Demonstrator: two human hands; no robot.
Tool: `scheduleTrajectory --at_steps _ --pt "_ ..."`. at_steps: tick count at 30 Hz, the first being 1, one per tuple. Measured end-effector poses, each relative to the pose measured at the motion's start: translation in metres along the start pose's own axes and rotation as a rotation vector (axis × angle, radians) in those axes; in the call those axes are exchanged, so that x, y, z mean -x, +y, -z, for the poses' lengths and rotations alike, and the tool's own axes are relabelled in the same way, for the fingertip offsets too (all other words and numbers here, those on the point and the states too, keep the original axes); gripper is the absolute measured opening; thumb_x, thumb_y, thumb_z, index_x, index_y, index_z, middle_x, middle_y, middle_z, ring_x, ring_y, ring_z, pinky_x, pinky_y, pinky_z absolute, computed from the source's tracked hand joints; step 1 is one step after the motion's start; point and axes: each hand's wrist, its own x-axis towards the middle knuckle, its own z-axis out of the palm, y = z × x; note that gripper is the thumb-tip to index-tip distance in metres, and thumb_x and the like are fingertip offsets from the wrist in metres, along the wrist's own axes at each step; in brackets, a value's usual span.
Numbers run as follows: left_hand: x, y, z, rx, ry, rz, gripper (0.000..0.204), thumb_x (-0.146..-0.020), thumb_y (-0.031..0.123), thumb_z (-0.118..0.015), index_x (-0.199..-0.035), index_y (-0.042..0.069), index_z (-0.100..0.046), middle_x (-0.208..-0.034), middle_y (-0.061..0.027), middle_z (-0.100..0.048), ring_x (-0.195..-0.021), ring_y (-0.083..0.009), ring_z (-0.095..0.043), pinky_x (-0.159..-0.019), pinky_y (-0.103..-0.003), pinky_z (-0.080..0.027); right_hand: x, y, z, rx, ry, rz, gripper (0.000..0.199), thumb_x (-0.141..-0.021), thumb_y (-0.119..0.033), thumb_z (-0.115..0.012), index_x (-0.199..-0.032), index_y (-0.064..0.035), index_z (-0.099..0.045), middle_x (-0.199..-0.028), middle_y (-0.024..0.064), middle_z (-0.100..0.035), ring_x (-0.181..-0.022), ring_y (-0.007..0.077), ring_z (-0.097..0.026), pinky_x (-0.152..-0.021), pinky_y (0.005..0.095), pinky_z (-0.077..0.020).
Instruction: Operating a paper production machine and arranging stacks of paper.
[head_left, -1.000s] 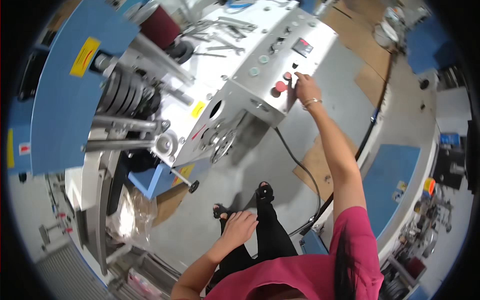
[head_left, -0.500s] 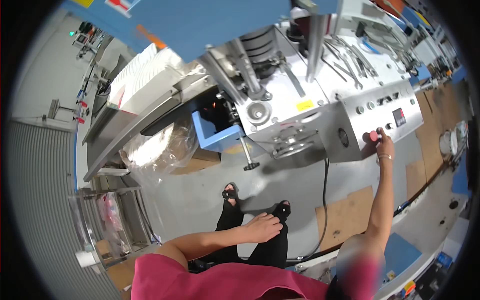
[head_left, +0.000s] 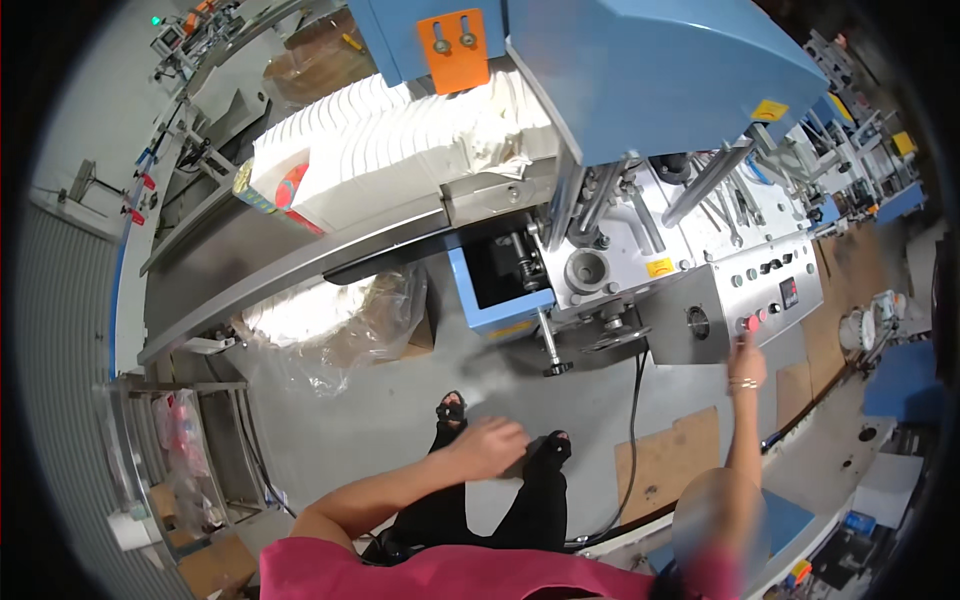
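Note:
My right hand reaches to the front of a metal control box. One finger stretches up to the larger red push button; whether it presses it I cannot tell. A smaller reddish button sits beside it, near a little digital display. My left hand hangs in front of my legs, its fingers curled in and somewhat blurred, with nothing visible in them. The box joins a blue machine with steel posts and a round metal cup on its bed.
A long stack of white folded material lies on the metal chute at left. Below it is a clear plastic bag of white material. Several wrenches lie on the machine top. A black cable crosses the floor beside cardboard.
The view has swung left, showing more of the white stack. My right finger has gone from beside the large red button to its lower edge. My left hand has moved leftward off my right leg.

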Motion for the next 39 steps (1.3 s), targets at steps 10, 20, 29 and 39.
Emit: scheduleTrajectory --at_steps 10,20,29,39 --pt "-0.079 -0.088 0.216 -0.178 0.699 -0.121 0.02 -0.073 0.001 -0.064 -0.092 0.0 -0.059 -0.096 -0.0138 -0.059 -0.087 -0.0299 -0.055 -0.075 -0.038 -0.042 0.059 -0.381 0.153 -0.898 0.27 0.602 0.017 -0.08 -0.007 -0.062 -0.096 -0.0076 -0.06 -0.09 0.0095 -0.061 -0.075 0.0291 -0.062 -0.064 0.0354 -0.0501" --pt "-0.167 -0.155 0.269 -0.335 0.699 -0.12 0.044 -0.075 0.008 -0.059 -0.118 0.007 -0.05 -0.121 -0.0115 -0.048 -0.113 -0.0279 -0.044 -0.086 -0.041 -0.036 -0.003 -0.492 0.167 -0.595 0.323 0.25 0.026 -0.081 -0.024 -0.059 -0.097 -0.0042 -0.055 -0.102 0.0158 -0.052 -0.077 0.0365 -0.061 -0.067 0.0423 -0.0508" --pt "-0.188 -0.155 0.277 -0.348 0.634 -0.151 0.034 -0.074 0.011 -0.061 -0.107 0.006 -0.055 -0.091 -0.005 -0.056 -0.088 -0.0232 -0.054 -0.076 -0.035 -0.039 -0.015 -0.474 0.192 -0.502 -0.024 0.116 0.031 -0.082 -0.038 -0.054 -0.087 -0.0088 -0.064 -0.088 0.0192 -0.061 -0.089 0.0374 -0.058 -0.079 0.0434 -0.0459" --pt "-0.196 -0.164 0.27 -0.5 0.689 -0.159 0.029 -0.074 0.016 -0.063 -0.099 0.004 -0.056 -0.088 -0.0054 -0.054 -0.085 -0.0228 -0.052 -0.073 -0.034 -0.038 -0.002 -0.463 0.191 -0.432 0.14 0.305 0.022 -0.085 -0.026 -0.052 -0.08 -0.0067 -0.061 -0.077 0.0151 -0.064 -0.075 0.0349 -0.062 -0.066 0.0436 -0.0486"
